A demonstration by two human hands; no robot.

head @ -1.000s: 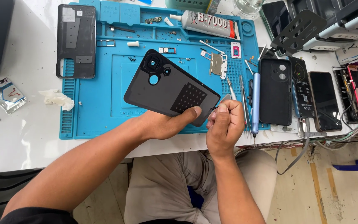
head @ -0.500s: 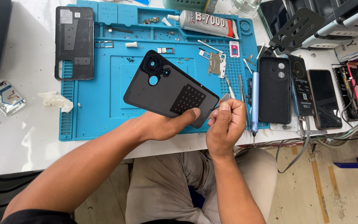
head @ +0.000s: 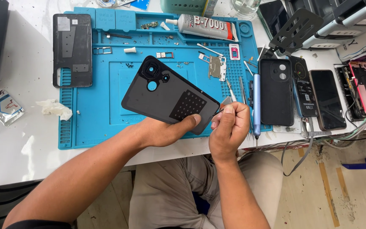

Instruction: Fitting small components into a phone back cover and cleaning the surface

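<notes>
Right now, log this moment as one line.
left hand: holds phone back cover | right hand: small tool at cover edge | under: blue mat

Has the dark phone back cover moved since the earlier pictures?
No. The dark phone back cover keeps its place against the blue mat, held by the left hand.

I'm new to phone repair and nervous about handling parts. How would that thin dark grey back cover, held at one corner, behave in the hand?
The thin dark grey plastic back cover is probably light: the left hand holds it up by one corner. It shows no sag, so it is likely fairly stiff, though a sheet this thin may flex if twisted. Its smooth face could be slippery. The right hand works a small tool at its edge.
</notes>
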